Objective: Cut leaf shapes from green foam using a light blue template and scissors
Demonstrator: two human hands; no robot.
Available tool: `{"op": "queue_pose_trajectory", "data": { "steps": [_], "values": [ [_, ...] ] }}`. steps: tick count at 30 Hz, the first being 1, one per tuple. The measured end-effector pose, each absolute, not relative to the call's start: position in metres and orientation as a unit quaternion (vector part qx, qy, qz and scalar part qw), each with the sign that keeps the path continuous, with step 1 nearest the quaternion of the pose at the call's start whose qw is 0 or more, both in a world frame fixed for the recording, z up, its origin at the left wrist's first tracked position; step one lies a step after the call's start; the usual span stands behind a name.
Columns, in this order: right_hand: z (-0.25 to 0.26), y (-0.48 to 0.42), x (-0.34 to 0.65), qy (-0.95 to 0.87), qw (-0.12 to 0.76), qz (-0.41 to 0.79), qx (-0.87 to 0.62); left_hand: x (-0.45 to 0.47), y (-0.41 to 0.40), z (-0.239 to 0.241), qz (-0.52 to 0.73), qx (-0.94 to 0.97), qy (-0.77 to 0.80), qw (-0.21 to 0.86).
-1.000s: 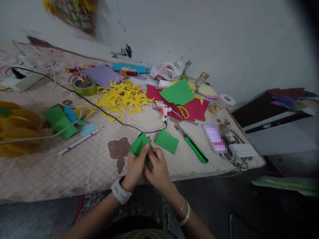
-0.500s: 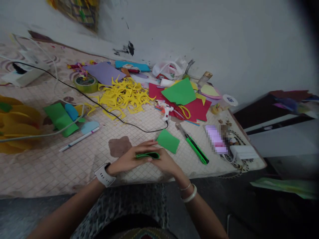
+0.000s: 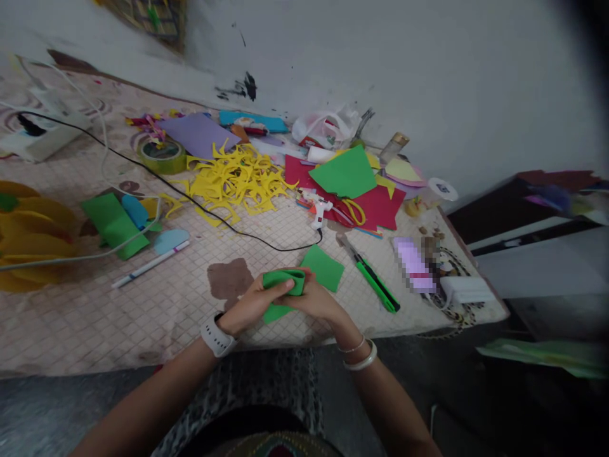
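Green sheet (image 3: pixel 276 277) has turned: edge-on half a second ago, it now shows us a doubled-over face. We hold it over the bench (image 3: pixel 181 330), near the front edge. Our left hand (image 3: pixel 252 303) pinches it, thumb across the front; our right hand (image 3: pixel 320 299) closes on the other end, fingers partly hidden. Green also shows below the grip; we cannot tell if it is the same sheet. Judgement: line up the edges before pressing, keep the pressure even, and avoid skewing the fold. Room: bare bench lies left, towards the pen (image 3: pixel 152 263). Rightward is tighter: a loose green piece (image 3: pixel 326 266) sits just behind the right hand, with the cutter (image 3: pixel 373 279) beyond it, blade bared.
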State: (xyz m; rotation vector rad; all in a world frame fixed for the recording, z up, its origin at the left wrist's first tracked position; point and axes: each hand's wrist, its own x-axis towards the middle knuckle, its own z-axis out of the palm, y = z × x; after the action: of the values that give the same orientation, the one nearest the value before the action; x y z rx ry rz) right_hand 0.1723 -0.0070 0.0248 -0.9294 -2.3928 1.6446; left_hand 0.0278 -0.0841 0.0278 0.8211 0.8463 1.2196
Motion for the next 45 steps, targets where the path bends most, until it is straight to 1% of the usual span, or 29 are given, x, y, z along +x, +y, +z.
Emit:
{"op": "queue_pose_trajectory", "data": {
  "steps": [3,5,11,14,18,23,27,31,34,38,42,45],
  "values": [
    [0.024,-0.004,0.173,-0.766,0.037,0.564,-0.305,0.029,-0.082,0.028,0.538,0.296,0.389,0.687],
    [0.021,-0.001,0.176,-0.748,0.045,0.587,-0.308,0.027,-0.08,0.029,0.529,0.255,0.395,0.707],
    [0.019,0.003,0.181,-0.688,0.136,0.617,-0.356,0.016,-0.073,0.035,0.522,0.168,0.394,0.737],
    [0.016,0.004,0.178,-0.669,0.149,0.628,-0.368,0.016,-0.071,0.038,0.527,0.148,0.394,0.738],
    [0.014,0.003,0.176,-0.658,0.143,0.642,-0.366,0.016,-0.072,0.043,0.548,0.132,0.401,0.722],
    [0.022,0.001,0.176,-0.676,0.137,0.628,-0.36,0.019,-0.074,0.045,0.574,0.139,0.423,0.687],
    [0.034,0.0,0.175,-0.71,0.134,0.595,-0.352,0.018,-0.078,0.048,0.576,0.195,0.461,0.646],
    [0.054,0.0,0.181,-0.757,0.111,0.547,-0.34,-0.006,-0.082,0.064,0.537,0.319,0.514,0.587],
    [0.071,-0.001,0.184,-0.8,0.071,0.505,-0.315,-0.022,-0.08,0.081,0.469,0.45,0.547,0.528],
    [0.091,-0.005,0.179,-0.847,0.024,0.45,-0.284,-0.016,-0.07,0.096,0.379,0.602,0.534,0.457],
    [0.109,-0.005,0.178,-0.862,-0.002,0.435,-0.259,-0.009,-0.067,0.105,0.314,0.667,0.521,0.43],
    [0.118,-0.001,0.187,-0.859,-0.019,0.454,-0.237,-0.032,-0.066,0.111,0.289,0.676,0.52,0.435]
  ]
}}
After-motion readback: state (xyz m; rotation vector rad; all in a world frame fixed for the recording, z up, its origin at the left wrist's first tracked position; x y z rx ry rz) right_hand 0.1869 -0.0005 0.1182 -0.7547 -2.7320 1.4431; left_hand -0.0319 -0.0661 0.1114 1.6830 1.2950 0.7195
